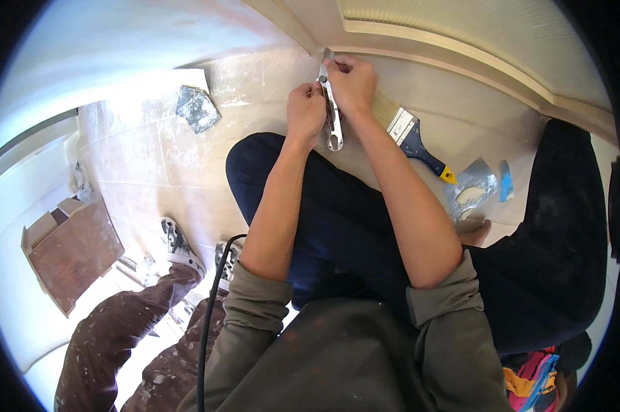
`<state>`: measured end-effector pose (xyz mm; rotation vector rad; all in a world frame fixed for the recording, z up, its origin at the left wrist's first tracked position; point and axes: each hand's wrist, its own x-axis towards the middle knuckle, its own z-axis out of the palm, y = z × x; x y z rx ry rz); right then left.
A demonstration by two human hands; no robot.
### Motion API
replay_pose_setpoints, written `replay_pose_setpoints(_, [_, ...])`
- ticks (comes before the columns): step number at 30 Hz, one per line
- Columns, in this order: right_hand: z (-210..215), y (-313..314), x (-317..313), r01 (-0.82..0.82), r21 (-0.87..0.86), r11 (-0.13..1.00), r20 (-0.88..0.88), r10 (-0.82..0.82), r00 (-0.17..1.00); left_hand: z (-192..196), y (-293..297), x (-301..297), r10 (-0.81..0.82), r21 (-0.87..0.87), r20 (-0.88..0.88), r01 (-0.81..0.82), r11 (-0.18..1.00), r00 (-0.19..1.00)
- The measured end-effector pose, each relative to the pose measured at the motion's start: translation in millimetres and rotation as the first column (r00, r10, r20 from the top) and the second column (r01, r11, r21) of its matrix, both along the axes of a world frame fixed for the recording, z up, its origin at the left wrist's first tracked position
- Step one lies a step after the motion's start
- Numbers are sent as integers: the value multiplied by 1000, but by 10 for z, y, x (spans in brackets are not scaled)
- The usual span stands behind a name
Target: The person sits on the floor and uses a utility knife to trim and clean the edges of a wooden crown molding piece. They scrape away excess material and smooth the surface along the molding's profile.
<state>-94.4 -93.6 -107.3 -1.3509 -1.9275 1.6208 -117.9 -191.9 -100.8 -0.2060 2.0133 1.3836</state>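
Observation:
A silver utility knife (333, 123) with a long slotted metal handle, a dark round knob and a hole at its lower end is held between my two hands, close to the corner of the wooden panel. My left hand (306, 113) is closed at its left side, fingers near the knob. My right hand (353, 84) pinches the top end, where a short piece of flat metal shows; the fingers partly hide it. Just right of my right forearm lies a wide paintbrush (413, 139) with pale bristles, a metal band and a dark blue handle with a yellow end.
A grey sheet with cream paste (471, 190) and a blue strip (506, 181) lie at right. A grey-smeared square (198, 108) lies far left. A brown box (76, 254) and another person's paint-spattered trousers (114, 336) are at left. A wooden frame (447, 44) edges the far side.

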Motion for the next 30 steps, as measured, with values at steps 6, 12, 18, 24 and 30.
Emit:
replay_pose_setpoints(6, [32, -27, -35, 33, 30, 999, 13, -33, 999, 11, 9, -9, -8, 37, 51, 7, 999, 999])
replay_pose_setpoints(12, [66, -37, -33, 11, 26, 1000, -8, -11, 1000, -79, -2, 3, -3, 46, 22, 2, 999, 1000])
replay_pose_setpoints(18, [69, -61, -34, -37, 28, 999, -40, 38, 998, -126, -55, 5, -23, 35, -3, 23, 999, 1000])
replay_pose_setpoints(24, [47, -63, -21, -11, -41, 999, -73, 8, 997, -50, -32, 22, 6, 44, 8, -7, 999, 1000])
replay_pose_setpoints(30, [71, -76, -36, 28, -47, 999, -52, -30, 998, -7, -23, 27, -13, 26, -52, 15, 1000, 999])
